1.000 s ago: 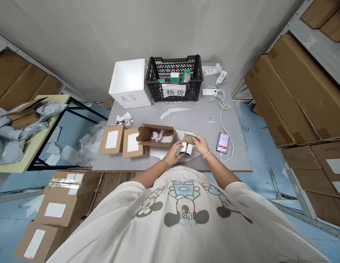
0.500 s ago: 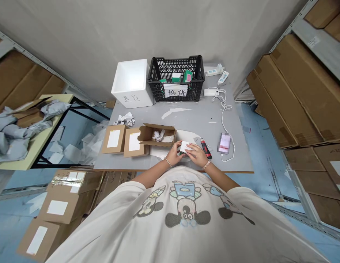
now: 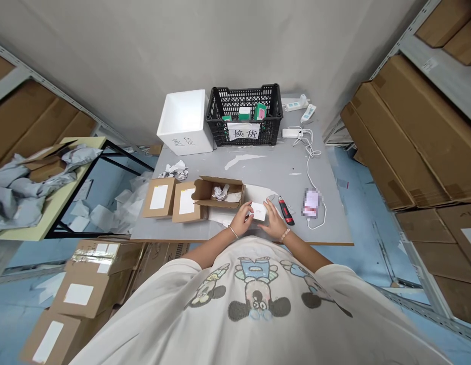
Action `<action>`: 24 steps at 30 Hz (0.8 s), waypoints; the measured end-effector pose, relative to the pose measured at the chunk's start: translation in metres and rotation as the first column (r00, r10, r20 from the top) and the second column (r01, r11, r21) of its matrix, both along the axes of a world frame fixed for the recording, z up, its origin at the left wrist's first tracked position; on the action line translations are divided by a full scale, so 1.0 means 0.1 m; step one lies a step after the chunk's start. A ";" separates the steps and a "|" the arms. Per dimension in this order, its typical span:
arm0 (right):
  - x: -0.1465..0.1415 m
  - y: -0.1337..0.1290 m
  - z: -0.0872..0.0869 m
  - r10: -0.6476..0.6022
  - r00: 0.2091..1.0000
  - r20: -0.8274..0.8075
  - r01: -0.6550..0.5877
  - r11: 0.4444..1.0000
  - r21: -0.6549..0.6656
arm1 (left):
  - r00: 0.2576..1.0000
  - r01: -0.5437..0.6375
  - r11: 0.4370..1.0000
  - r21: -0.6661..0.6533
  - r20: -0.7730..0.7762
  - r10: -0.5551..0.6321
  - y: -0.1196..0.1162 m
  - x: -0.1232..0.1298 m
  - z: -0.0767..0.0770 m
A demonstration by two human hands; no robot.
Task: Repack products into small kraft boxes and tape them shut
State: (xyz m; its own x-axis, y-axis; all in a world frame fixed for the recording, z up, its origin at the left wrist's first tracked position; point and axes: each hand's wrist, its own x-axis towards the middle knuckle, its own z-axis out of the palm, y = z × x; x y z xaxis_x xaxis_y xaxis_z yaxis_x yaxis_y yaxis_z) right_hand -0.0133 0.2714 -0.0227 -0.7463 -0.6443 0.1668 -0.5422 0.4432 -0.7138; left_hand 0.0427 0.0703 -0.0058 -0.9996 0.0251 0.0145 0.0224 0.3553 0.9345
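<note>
At the far left, grey mailer bags (image 3: 18,177) lie heaped on a yellow-topped side table (image 3: 78,175), with taped cardboard boxes (image 3: 87,289) stacked on the floor below. On the grey work table (image 3: 266,167), two flat brown boxes (image 3: 172,202) with white labels sit side by side, just beside an open cardboard box (image 3: 218,192) holding crumpled white paper. Behind them stand a white foam box (image 3: 185,121) and a black plastic crate (image 3: 243,114) with small green and white boxes inside and a paper sign on its front.

The white card (image 3: 258,211) lies at the table's near edge, between the hands, on a loose sheet of white paper (image 3: 254,195). The left hand (image 3: 241,219) pinches the card's left edge between its fingertips — the grip looks light. The right hand (image 3: 273,225) is spread open, its fingers (image 3: 268,209) just beside the card's right edge.

Further right lie a red-and-black box cutter (image 3: 285,210) and a blurred phone (image 3: 311,203) on a white cable — beyond the table, big cartons (image 3: 410,132) fill the shelves.
</note>
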 end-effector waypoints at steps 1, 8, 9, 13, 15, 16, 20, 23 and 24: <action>-0.02 0.00 -0.07 0.001 0.999 0.043 0.000 1.000 -0.013 | 1.000 0.013 1.000 -0.019 -0.002 -0.013 0.00 0.00 0.00; -0.16 -0.04 -0.36 -0.006 0.938 0.345 0.033 0.997 -0.073 | 0.997 0.072 0.971 -0.227 -0.005 -0.075 0.05 -0.08 0.10; -0.17 -0.02 -0.35 -0.003 0.940 0.342 0.035 0.995 -0.088 | 0.996 0.083 0.971 -0.226 0.002 -0.084 0.07 -0.10 0.15; -0.12 0.08 -0.25 0.018 0.929 0.369 0.078 0.967 -0.242 | 0.999 0.031 0.990 -0.137 -0.029 -0.036 0.06 -0.25 0.45; -0.11 0.11 -0.15 0.026 0.892 0.450 0.127 0.943 -0.307 | 0.998 -0.039 0.998 -0.050 -0.056 0.036 -0.01 -0.34 0.65; -0.12 0.09 -0.07 0.035 0.868 0.496 0.148 0.935 -0.324 | 0.996 -0.063 0.998 -0.004 -0.060 0.063 -0.05 -0.39 0.76; -0.46 -0.18 0.37 0.049 0.809 0.586 0.219 0.899 -0.378 | 0.988 -0.125 0.984 0.130 -0.073 0.135 -0.33 -0.52 1.16; -1.09 -0.60 0.79 -0.045 0.846 0.532 0.324 0.835 -0.445 | 0.952 -0.252 0.961 0.117 -0.148 0.267 -0.62 -0.51 1.31; -1.37 -0.78 0.94 -0.078 0.859 0.506 0.343 0.820 -0.457 | 0.936 -0.298 0.949 0.106 -0.165 0.312 -0.73 -0.48 1.32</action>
State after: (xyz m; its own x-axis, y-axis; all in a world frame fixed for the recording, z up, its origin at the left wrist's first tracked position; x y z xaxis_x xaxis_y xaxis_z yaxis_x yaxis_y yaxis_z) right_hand -0.1504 0.1938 0.0708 -0.9257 -0.3762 0.0392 -0.0430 0.0015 -0.9991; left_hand -0.0055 -0.0024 0.1265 -0.9399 -0.2888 0.1821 0.0929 0.2970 0.9503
